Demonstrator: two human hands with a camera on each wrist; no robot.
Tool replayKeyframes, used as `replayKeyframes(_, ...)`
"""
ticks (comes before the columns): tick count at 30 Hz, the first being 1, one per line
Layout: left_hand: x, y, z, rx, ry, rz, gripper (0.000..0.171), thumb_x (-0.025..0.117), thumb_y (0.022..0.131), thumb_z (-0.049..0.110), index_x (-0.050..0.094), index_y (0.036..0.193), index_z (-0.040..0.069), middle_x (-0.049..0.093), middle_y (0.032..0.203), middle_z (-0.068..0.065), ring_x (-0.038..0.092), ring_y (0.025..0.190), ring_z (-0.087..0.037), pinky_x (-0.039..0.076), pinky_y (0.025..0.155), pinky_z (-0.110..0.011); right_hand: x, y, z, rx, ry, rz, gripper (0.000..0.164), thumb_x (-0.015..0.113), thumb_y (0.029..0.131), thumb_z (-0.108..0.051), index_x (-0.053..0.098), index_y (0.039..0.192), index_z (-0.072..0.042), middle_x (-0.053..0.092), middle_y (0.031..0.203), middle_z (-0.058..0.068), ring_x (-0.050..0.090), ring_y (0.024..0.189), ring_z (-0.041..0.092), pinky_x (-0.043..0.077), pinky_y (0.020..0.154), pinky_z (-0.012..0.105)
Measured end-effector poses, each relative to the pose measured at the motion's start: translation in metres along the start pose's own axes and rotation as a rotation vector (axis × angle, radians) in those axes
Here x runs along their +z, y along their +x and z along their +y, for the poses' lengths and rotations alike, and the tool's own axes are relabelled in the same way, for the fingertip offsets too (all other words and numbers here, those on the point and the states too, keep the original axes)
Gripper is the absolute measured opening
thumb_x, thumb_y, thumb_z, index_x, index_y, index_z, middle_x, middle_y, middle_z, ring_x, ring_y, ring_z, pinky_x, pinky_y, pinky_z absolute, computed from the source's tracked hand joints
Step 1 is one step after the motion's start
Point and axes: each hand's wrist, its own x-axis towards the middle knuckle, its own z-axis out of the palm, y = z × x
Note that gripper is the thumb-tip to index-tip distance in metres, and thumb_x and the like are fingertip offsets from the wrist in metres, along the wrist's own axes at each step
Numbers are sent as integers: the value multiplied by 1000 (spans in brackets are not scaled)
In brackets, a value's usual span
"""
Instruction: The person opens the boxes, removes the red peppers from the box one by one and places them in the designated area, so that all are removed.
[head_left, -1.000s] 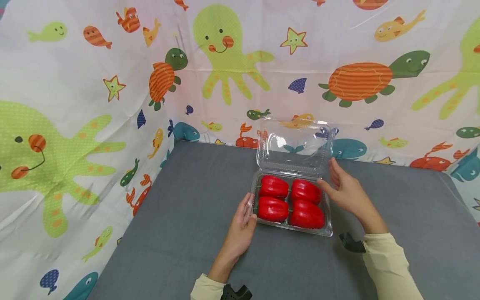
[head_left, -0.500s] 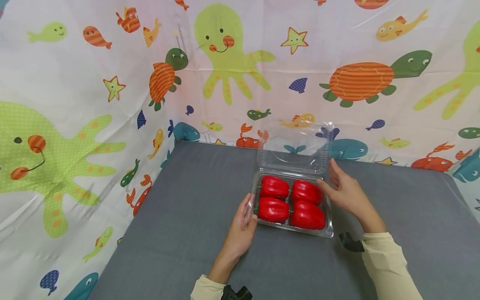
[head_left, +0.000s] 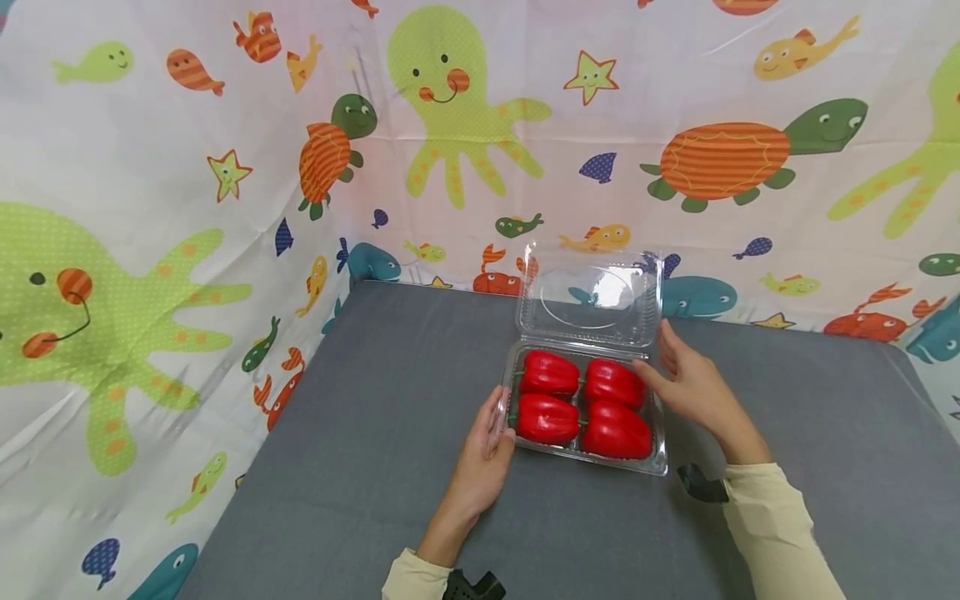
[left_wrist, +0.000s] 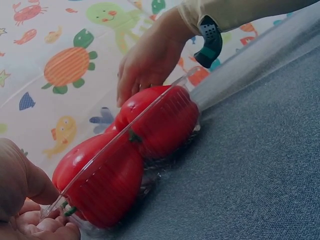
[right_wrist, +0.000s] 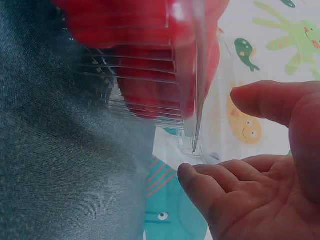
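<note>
"One ribbed clear-plastic box [head_left: 655, 457]: who's got it?"

"Left hand [head_left: 482, 467] pinches its rim; right hand [head_left: 701, 392] just beside, fingers straight."

"Inside?"

"Four glossy red peppers [head_left: 548, 418], toward the cloth tabletop [head_left: 360, 467]'s far edge, oval-stamped lid [head_left: 558, 307] raised behind."

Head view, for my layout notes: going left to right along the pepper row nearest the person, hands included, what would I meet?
Left hand → front-left red pepper → front-right red pepper → right hand.
</note>
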Motion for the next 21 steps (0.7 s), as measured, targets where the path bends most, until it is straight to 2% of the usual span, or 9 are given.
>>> replayKeyframes(13,0,-4,1,-10,-13,11,68,44,106,-9,17,168,2,22,175,-12,17,162,-23,23,125,-34,5,-3,5,18,-14,-26,103,65,104,-48,0,168,-1,16,170,30,36,147,57,45,107,62)
replayKeyframes(21,1,-6,4,-19,11,10,68,45,107,-8,17,168,3,23,175,-10,18,162,-23,23,125,-35,6,-7,5,13,-64,-21,102,62,104,-53,1,168,-1,19,169,32,39,144,58,49,102,62)
